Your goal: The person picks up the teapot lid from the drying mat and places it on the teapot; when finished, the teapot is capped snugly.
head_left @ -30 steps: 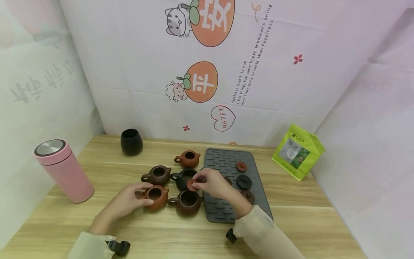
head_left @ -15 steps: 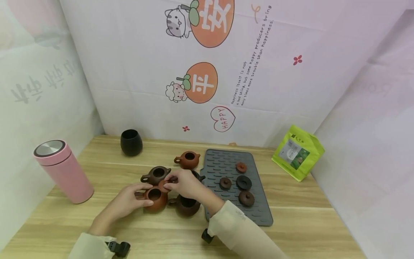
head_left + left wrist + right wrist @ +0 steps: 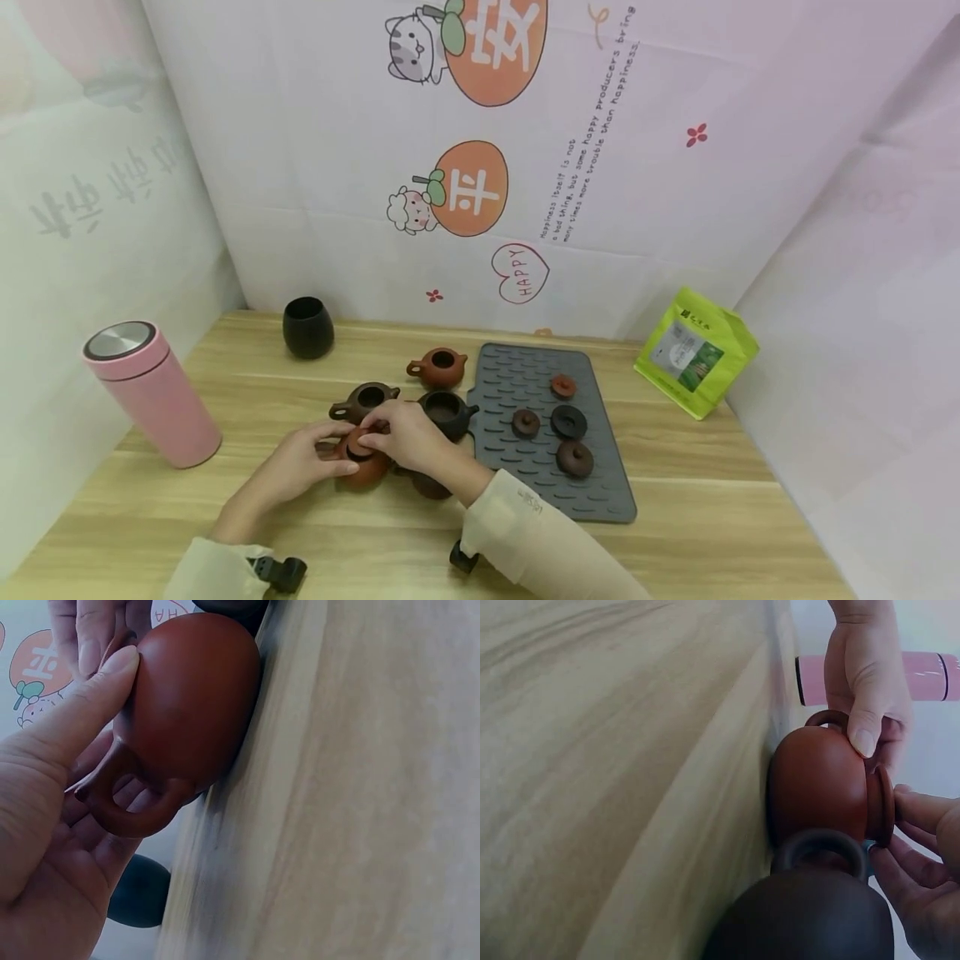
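Note:
My left hand (image 3: 303, 458) holds a reddish-brown clay teapot (image 3: 365, 475) steady on the table, thumb on the near side and fingers on the far side. In the left wrist view the thumb presses near the teapot's rim, above its looped handle (image 3: 139, 817). My right hand (image 3: 408, 433) pinches a matching round lid (image 3: 358, 448) over the teapot's mouth. Seen from the right wrist, the lid (image 3: 886, 806) is at the opening, its inner collar partly showing. A dark brown teapot (image 3: 431, 485) lies partly hidden beneath my right wrist.
Lidless teapots stand close by: dark brown (image 3: 362, 408), black (image 3: 446, 417) and small red-brown (image 3: 441, 369). Several lids, one of them black (image 3: 568, 422), lie on a grey mat (image 3: 600, 492). Around them are a pink flask (image 3: 161, 400), a black cup (image 3: 308, 329) and a green pouch (image 3: 697, 354).
My right hand has carried the lid leftward from over the black teapot to the reddish-brown teapot's mouth. The left hand has kept its hold on the teapot.

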### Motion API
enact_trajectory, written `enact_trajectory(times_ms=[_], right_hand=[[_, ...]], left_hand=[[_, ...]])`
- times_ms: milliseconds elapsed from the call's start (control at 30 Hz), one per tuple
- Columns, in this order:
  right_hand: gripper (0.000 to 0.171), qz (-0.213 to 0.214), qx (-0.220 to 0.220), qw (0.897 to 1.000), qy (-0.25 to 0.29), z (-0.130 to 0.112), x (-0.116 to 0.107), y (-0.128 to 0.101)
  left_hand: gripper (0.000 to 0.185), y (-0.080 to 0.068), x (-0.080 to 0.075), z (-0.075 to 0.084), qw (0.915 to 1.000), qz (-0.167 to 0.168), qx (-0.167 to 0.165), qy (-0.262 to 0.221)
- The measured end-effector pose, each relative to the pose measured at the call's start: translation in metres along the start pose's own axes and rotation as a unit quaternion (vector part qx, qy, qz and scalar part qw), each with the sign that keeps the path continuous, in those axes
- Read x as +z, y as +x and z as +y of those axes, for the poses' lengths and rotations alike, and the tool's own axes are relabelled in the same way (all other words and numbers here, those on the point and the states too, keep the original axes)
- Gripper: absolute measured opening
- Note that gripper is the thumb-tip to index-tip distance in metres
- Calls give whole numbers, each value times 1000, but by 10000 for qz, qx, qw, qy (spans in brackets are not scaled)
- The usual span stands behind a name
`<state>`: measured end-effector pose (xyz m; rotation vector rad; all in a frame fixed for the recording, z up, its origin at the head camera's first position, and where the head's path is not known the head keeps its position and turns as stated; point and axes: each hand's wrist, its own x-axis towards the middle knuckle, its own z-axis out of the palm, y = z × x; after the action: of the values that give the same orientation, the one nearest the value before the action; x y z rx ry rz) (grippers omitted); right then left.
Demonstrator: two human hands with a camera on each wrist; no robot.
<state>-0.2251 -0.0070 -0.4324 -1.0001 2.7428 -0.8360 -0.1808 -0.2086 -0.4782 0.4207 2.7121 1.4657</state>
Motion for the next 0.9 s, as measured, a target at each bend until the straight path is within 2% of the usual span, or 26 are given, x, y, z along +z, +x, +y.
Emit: enact_trajectory(times_ms=[267, 500, 633, 733, 900], right_hand=[[16, 108, -57, 9998, -186, 1, 8, 0], [23, 94, -191, 9996, -158, 4, 7, -1], [29, 112, -6, 9998, 159, 16, -7, -10], [27, 300, 80, 9989, 346, 34, -24, -23], [25, 680, 274, 9971, 216, 65, -57, -50]], left_hand=[[56, 0, 3, -3, 9997, 220, 7, -108], [57, 0, 1, -1, 9997, 225, -25, -116], [66, 0, 0, 11, 9999, 87, -101, -82], [70, 0, 1, 23, 9998, 71, -67, 173], [62, 4, 9, 44, 9963, 346, 490, 615]])
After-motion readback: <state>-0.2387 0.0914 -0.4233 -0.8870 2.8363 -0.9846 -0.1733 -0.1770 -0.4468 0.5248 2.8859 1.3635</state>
